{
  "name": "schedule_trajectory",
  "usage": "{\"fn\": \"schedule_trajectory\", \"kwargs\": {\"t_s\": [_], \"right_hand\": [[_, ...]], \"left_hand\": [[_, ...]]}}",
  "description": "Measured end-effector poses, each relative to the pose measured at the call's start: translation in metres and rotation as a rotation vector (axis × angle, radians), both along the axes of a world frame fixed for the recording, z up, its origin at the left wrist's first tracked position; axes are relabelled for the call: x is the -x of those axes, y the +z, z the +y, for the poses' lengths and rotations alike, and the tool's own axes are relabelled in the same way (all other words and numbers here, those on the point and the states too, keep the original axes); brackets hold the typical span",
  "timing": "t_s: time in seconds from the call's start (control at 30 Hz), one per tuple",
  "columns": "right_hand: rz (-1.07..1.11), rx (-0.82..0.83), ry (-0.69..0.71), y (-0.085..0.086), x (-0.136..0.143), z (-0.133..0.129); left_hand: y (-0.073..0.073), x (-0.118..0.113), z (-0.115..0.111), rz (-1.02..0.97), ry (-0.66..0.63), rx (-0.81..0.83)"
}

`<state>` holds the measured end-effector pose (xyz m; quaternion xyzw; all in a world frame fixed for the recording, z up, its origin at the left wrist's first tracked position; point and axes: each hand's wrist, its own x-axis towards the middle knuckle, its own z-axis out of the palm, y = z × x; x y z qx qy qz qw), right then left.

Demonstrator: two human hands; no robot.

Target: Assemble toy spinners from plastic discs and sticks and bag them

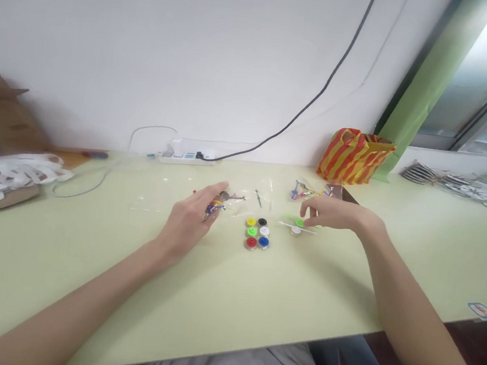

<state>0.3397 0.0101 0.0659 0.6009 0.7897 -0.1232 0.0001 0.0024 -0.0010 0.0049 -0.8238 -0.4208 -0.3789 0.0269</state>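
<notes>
Right, six little round pieces sit near the middle of the frame, two neat columns of three on the worktop. Yellow piece and black piece at the top, green piece and white piece in the middle, red piece and blue piece nearest me. That block is laid out, and to my eye it looks orderly and complete in itself.

Just right of it, things are looser: a white disc and a bright green part lie with a thin white stick, outside the columns. My right grip is down over them, fingers bent; whether they pinch anything, I can't tell. Left of the block, my left grip has its thumb and fingers spread, with small coloured parts showing in the gap among clear plastic.

Between the two, slightly higher in the frame, a small dark part lies on the plastic, not grouped with anything. Farther up and right, a coloured bundle sits close beyond my right fingers, apart from the block. So I'd call this partway: six pieces arranged, the remainder unsorted on either side. The striped bag stands at upper right, against the wall.
</notes>
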Motion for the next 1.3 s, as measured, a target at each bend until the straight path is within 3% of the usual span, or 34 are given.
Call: {"fn": "schedule_trajectory", "kwargs": {"t_s": [0.07,0.23,0.33,0.43,0.5,0.6,0.7,0.87,1.07,1.17,1.3], "right_hand": [[-0.013,0.099,0.004,-0.011,-0.009,0.011],[0.01,-0.051,-0.004,-0.03,-0.014,0.028],[0.062,-0.204,-0.048,-0.023,-0.012,0.028],[0.278,-0.446,-0.032,-0.011,-0.004,0.02],[0.463,-0.544,0.062,-0.005,0.004,0.012],[0.571,-0.516,0.227,-0.003,0.017,0.001],[0.526,-0.512,0.337,-0.009,0.03,-0.005],[0.378,-0.843,0.419,-0.032,0.056,-0.009],[0.174,-1.136,0.441,-0.043,0.071,-0.017],[0.154,-1.169,0.44,-0.039,0.072,-0.021],[0.119,-1.1,0.567,-0.034,0.075,-0.025]], "left_hand": [[0.001,-0.001,-0.001,-0.005,-0.012,-0.011],[0.002,-0.001,-0.001,0.021,-0.031,-0.031],[0.0,-0.001,0.0,0.033,-0.02,-0.046],[-0.001,0.0,0.002,0.027,-0.016,-0.039],[-0.002,0.002,0.004,0.01,0.0,-0.021],[-0.003,0.003,0.005,-0.024,0.036,0.031],[-0.004,0.003,0.006,-0.055,0.052,0.085],[-0.006,-0.002,0.003,-0.068,0.027,0.137],[-0.008,-0.003,-0.001,-0.057,-0.153,0.164],[-0.008,-0.004,-0.003,-0.048,-0.176,0.162],[-0.006,-0.008,-0.005,-0.058,-0.183,0.163]]}}
